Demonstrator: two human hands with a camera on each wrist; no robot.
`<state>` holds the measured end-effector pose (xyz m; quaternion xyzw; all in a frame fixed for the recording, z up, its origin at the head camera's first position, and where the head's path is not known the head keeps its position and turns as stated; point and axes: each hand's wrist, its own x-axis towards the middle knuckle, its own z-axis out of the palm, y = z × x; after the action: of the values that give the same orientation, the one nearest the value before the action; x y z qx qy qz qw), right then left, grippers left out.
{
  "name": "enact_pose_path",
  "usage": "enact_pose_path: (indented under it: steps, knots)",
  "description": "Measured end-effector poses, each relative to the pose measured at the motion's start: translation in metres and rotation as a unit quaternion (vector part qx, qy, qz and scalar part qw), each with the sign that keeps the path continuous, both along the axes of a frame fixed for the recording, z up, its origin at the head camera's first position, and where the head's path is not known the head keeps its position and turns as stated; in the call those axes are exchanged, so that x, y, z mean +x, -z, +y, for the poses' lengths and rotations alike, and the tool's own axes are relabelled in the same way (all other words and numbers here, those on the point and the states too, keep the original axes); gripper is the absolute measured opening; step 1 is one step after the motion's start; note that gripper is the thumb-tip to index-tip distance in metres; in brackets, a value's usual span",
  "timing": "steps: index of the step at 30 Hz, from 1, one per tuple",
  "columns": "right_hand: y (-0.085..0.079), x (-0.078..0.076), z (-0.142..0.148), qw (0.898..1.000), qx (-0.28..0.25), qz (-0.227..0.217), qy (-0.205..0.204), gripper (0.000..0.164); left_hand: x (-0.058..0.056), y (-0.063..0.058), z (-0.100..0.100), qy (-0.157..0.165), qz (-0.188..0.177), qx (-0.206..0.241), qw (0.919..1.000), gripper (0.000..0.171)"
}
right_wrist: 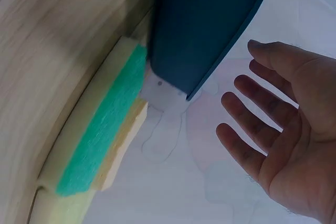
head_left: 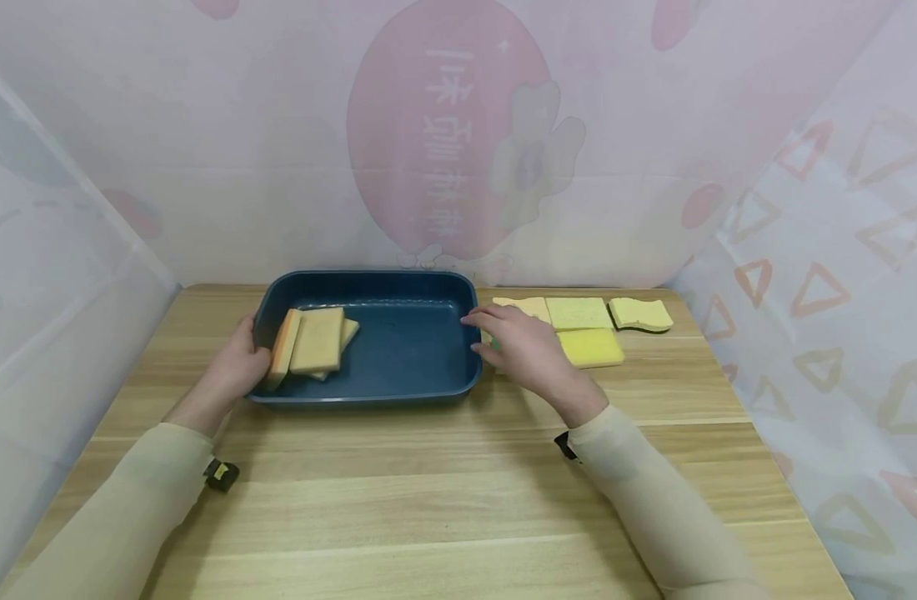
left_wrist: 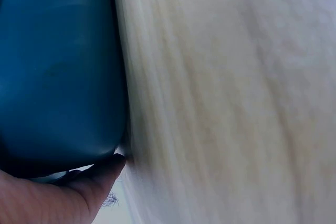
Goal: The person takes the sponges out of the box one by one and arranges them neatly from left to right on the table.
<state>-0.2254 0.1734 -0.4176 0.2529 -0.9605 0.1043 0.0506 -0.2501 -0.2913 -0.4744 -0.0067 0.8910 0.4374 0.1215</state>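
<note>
Okay, your blue basin point(head_left: 409, 354) is sitting left of centre in the head frame, on the wooden counter point(head_left: 398, 500). Your left hand point(head_left: 229, 362) is touching its left end; the left wrist view is showing the thumb near the basin's lower edge, but the other fingers are mostly hiding, so you can't tell whether they're gripping. Your right hand point(head_left: 524, 346) is reaching to the right end, fingers spreading loosely and gripping nothing; the right wrist view is showing a gap between them and the wall.

Inside, at the basin's left end, a few tan sponges point(head_left: 318, 340) are lying stacked, and an orange-and-tan sponge point(head_left: 284, 346) is leaning on edge beside them. Right of centre, more yellow sponges point(head_left: 581, 313) are lying in a group on the counter, your right hand partly covering them. A green-layered sponge point(right_wrist: 105, 127) is showing near the basin in the right wrist view.
</note>
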Motion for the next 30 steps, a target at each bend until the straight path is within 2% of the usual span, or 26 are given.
enact_pose_path:
  steps: [9, 16, 30]
  knots:
    - [0.001, -0.006, -0.038, 0.999, 0.024, -0.004, -0.034, 0.052, 0.000, 0.001, 0.000, 0.001, -0.002, 0.011, 0.9999, 0.084]
    - [0.006, -0.008, -0.068, 0.997, 0.026, 0.004, -0.075, 0.052, 0.001, 0.001, -0.001, 0.003, 0.007, -0.011, 0.9999, 0.079]
    - [0.015, -0.008, -0.124, 0.994, 0.065, 0.006, -0.092, 0.055, 0.002, 0.000, 0.001, 0.000, 0.001, 0.004, 1.0000, 0.080]
